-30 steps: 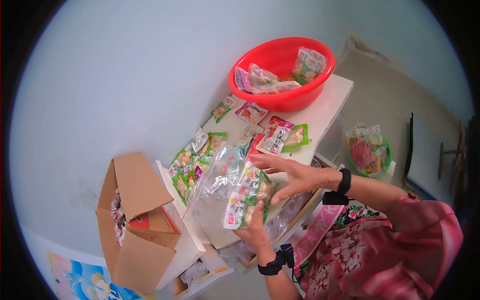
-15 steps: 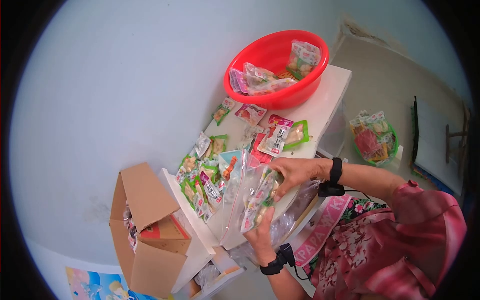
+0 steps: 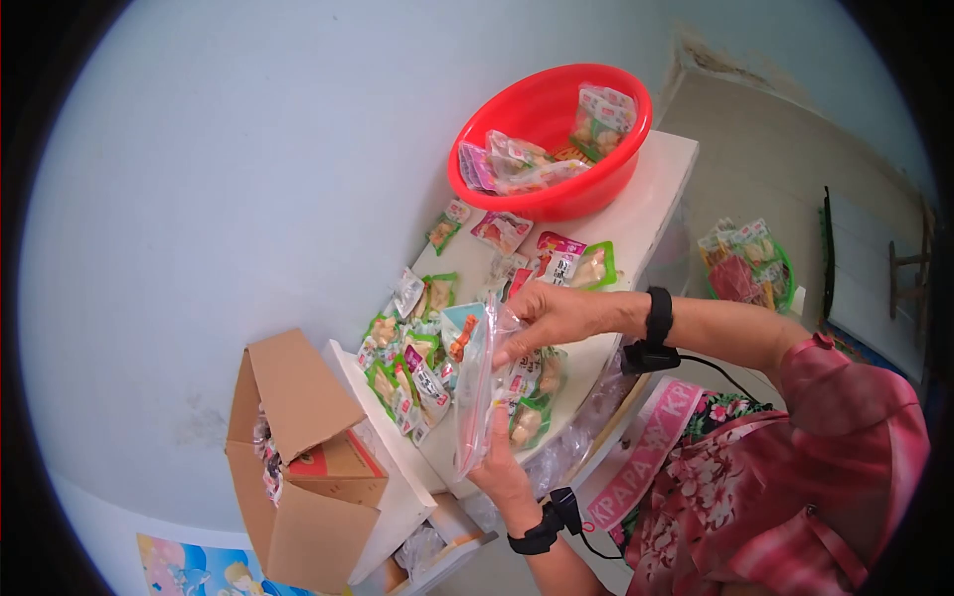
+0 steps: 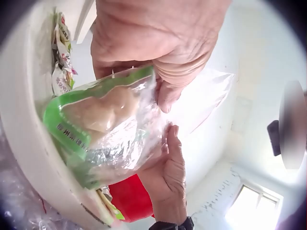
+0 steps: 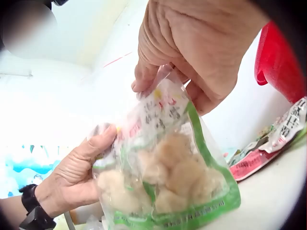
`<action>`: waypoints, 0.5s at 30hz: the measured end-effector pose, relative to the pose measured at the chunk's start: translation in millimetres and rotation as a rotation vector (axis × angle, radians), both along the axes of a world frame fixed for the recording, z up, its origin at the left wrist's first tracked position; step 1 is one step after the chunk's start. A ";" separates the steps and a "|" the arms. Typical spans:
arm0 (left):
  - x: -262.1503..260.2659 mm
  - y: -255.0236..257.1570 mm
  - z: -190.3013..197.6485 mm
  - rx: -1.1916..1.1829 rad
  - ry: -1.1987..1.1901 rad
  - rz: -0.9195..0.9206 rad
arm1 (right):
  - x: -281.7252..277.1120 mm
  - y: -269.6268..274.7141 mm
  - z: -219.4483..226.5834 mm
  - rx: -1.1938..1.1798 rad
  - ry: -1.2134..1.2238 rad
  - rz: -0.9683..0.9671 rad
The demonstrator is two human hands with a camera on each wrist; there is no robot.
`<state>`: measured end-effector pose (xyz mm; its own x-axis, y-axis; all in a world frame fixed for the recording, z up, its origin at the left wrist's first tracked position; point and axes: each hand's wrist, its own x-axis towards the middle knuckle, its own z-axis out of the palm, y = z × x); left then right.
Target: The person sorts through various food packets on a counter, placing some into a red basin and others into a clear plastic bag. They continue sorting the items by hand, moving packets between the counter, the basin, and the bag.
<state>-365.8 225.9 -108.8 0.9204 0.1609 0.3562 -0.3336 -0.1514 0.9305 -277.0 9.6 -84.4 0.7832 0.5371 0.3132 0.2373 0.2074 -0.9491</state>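
A clear zip bag [image 3: 477, 397] with a pink-red seal line stands upright between both hands, green-edged food packs [image 3: 532, 412] inside it. The left hand [image 3: 502, 472] grips its lower side, thumb along the plastic. At the upper edge, the right hand [image 3: 561, 318] pinches the plastic between thumb and fingers. In the right wrist view, pale round pieces show in the packs [image 5: 177, 177] under the right hand [image 5: 196, 48], with the left hand [image 5: 72, 177] holding the far side. The left wrist view shows one green-edged pack [image 4: 103, 115] close beneath the left hand [image 4: 158, 38].
A red basin [image 3: 556, 204] with several bagged packs stands at the table's far end. Loose packs [image 3: 407, 382] lie along the wall side. An open cardboard box [image 3: 308, 397] is at the left. A green basket [image 3: 790, 288] of packs sits on the floor at the right.
The packs in the hands have gone from tilted in front to upright inside the clear bag. The right hand has moved up and left to the bag's upper edge; the left still holds below.
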 end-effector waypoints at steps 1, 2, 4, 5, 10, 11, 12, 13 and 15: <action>2.5 7.1 1.7 0.046 -0.011 0.011 | 3.5 1.3 4.7 0.026 0.017 -0.013; 4.3 16.7 1.2 0.092 -0.020 0.021 | 7.3 0.1 9.5 0.003 -0.045 -0.053; 4.3 21.4 8.5 0.089 -0.042 0.014 | 11.3 -3.4 28.0 0.074 -0.110 -0.037; 0.2 16.7 20.3 0.040 -0.056 -0.003 | 11.1 -4.0 36.7 0.109 -0.138 -0.029; 3.5 25.3 34.6 0.021 -0.238 -0.032 | 9.1 -2.9 44.3 0.196 -0.122 -0.016; 3.9 25.9 34.9 0.039 -0.229 0.010 | 7.2 -4.4 45.0 0.175 -0.120 -0.033; 4.1 26.1 35.0 0.056 -0.218 0.050 | 5.4 -5.2 46.4 0.154 -0.117 -0.050; 2.9 24.4 37.1 0.035 -0.215 0.061 | 3.7 -6.1 50.1 0.150 -0.144 -0.065; -2.8 18.2 42.2 -0.008 -0.200 0.082 | -0.6 -8.5 55.6 0.139 -0.190 -0.096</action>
<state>-368.6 244.0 -66.6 0.8156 0.2357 0.5285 -0.4982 -0.1785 0.8485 -277.6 1.0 -28.8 0.7483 0.4049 0.5255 0.4339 0.3003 -0.8494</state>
